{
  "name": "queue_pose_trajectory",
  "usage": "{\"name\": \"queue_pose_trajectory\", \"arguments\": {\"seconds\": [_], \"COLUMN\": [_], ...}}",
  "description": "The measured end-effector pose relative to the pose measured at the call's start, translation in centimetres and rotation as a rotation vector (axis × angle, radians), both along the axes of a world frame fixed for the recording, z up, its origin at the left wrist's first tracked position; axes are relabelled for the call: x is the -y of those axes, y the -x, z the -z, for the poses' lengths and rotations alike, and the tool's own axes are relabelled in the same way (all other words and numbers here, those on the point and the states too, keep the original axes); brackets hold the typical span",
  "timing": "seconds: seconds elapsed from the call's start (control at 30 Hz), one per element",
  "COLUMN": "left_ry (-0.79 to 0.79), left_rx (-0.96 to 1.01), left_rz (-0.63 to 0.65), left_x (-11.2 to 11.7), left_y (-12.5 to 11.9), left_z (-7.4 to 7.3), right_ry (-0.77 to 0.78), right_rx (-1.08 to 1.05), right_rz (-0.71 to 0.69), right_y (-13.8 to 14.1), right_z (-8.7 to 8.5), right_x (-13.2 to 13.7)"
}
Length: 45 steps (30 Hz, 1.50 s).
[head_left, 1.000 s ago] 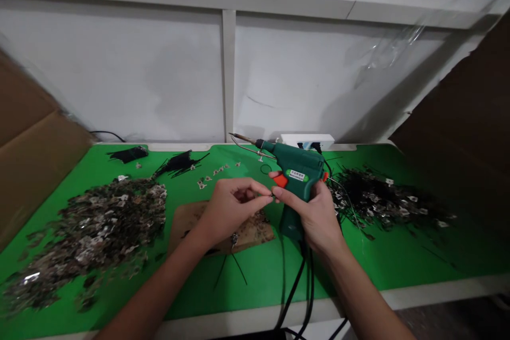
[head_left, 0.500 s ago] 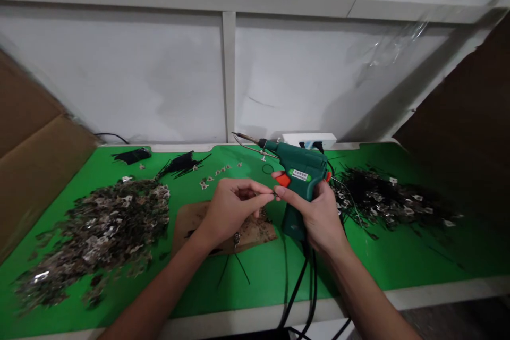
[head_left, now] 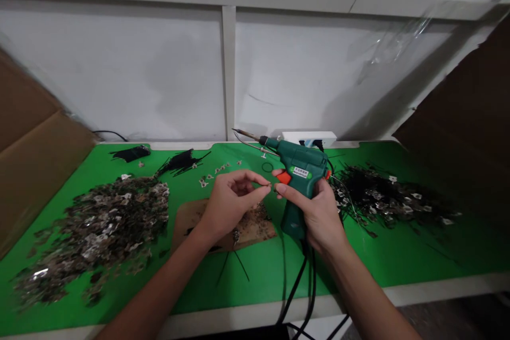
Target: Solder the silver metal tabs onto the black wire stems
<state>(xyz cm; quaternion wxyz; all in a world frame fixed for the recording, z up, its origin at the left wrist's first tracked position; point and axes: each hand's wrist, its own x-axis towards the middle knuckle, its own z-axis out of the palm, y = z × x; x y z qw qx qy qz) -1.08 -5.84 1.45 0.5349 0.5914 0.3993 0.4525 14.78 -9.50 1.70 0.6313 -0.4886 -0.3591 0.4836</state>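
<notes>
My right hand point(head_left: 314, 212) grips the handle of a green soldering gun point(head_left: 299, 170) with an orange trigger, its thin metal tip pointing up and to the left. My left hand point(head_left: 231, 204) pinches a tiny dark part point(head_left: 271, 187) between thumb and forefinger, right beside the fingertips of my right hand. Both hands hover over a brown cardboard pad point(head_left: 223, 226) on the green mat point(head_left: 258, 271). The gun's black cables point(head_left: 298, 289) drop off the front edge of the bench.
A big heap of small metal pieces point(head_left: 95, 228) lies at the left, and a pile of black-wired pieces point(head_left: 382, 199) at the right. Black wire bundles point(head_left: 179, 161) and a white power strip point(head_left: 308, 139) sit at the back. Cardboard panels point(head_left: 32, 159) flank both sides.
My left hand has risen slightly and its fingers have opened a little around the tiny part. The gun and my right hand have shifted slightly up.
</notes>
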Motion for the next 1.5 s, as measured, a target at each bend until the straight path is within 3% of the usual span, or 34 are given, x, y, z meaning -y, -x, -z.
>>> {"name": "queue_pose_trajectory", "arguments": {"seconds": [0.1,0.27,0.43,0.53,0.77,0.87,0.97,1.13,1.27,1.37,1.5], "left_ry": [-0.040,-0.123,-0.275,-0.331,-0.355,-0.435,-0.388,-0.282,-0.248,-0.388,-0.594], "left_rx": [-0.086,-0.524,-0.974,-1.106,-1.054,-0.808,-0.525,-0.344,-0.320,-0.450,-0.735], "left_rz": [0.061,0.242,0.311,0.306,0.272,0.194,0.133,-0.031,0.048,0.159,0.430], "left_x": [-0.4,-1.5,-1.7,-1.5,-1.5,-0.8,0.2,1.0,0.6,0.3,0.3], "left_y": [0.8,3.0,3.4,3.2,3.4,2.5,1.0,-0.6,0.2,1.2,1.6], "left_z": [-0.4,-0.5,0.3,0.4,0.3,-0.2,-0.5,0.4,0.2,-0.3,0.1], "right_ry": [0.010,-0.023,-0.038,-0.028,-0.006,-0.014,-0.032,-0.058,-0.073,-0.080,-0.119], "right_rx": [0.016,0.101,0.136,0.161,0.140,0.146,0.159,0.231,0.245,0.277,0.327], "right_rz": [-0.003,0.008,0.000,0.006,0.036,0.023,0.010,0.046,0.044,0.056,0.193], "right_y": [0.1,0.0,-0.1,-0.1,0.0,-0.1,0.0,0.2,0.3,0.2,-0.4], "right_z": [0.0,0.6,1.3,1.2,1.0,1.0,0.8,0.3,0.2,0.1,0.2], "right_x": [0.0,-0.1,-0.2,-0.2,-0.3,-0.2,-0.2,0.1,0.2,0.2,0.0]}}
